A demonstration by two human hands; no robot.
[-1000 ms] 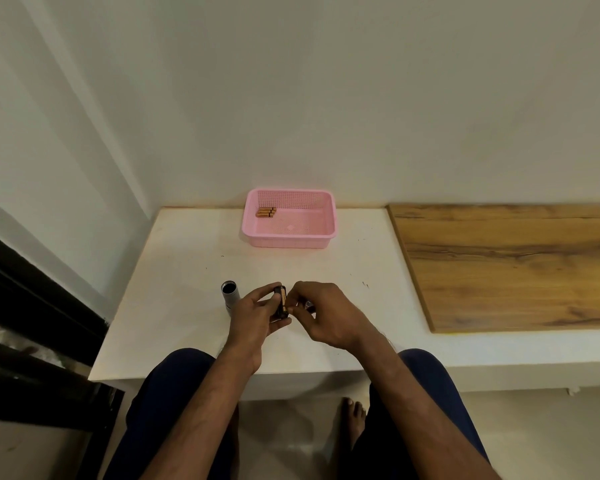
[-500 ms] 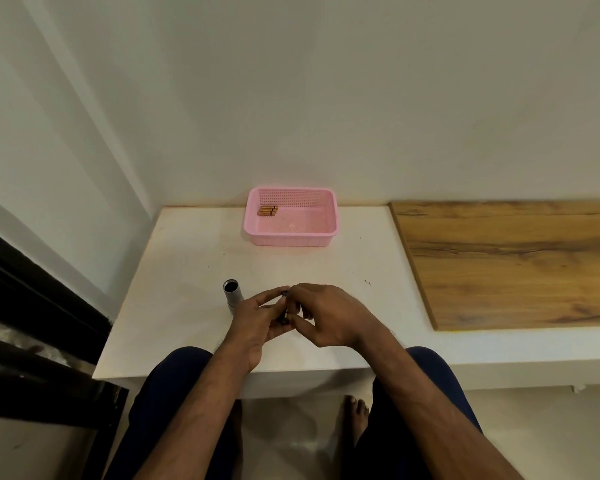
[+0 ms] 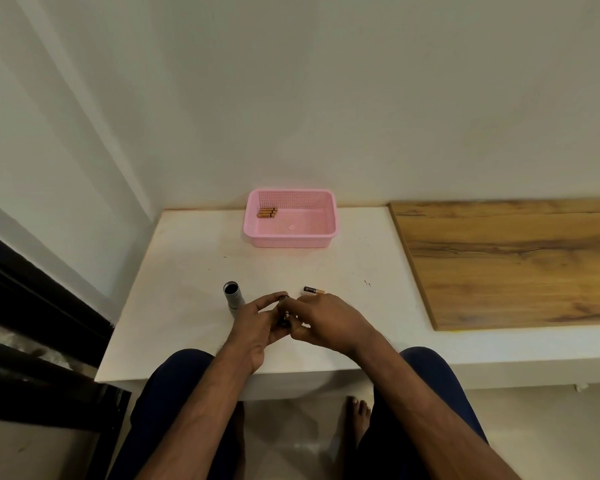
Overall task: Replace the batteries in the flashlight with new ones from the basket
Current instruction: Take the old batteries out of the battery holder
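One battery now lies on the white bench, just past the fingers of the right hand. Half a second ago it was not there. I think it is an old one, taken out and put down, so the emptying has begun.

The left hand and the right hand are close together. Their fingers pinch a small dark part between them. It may be the battery holder, but it is mostly hidden, so I cannot say for sure. I also cannot tell if more batteries are inside it.

The flashlight tube stands on end just left of the left fingers, open end up. The new batteries lie in the back left corner of the pink basket, well beyond the fingers. They look untouched.

A wooden board lies on the bench, far to the right of the fingers. Plain white walls meet in a corner behind the basket.
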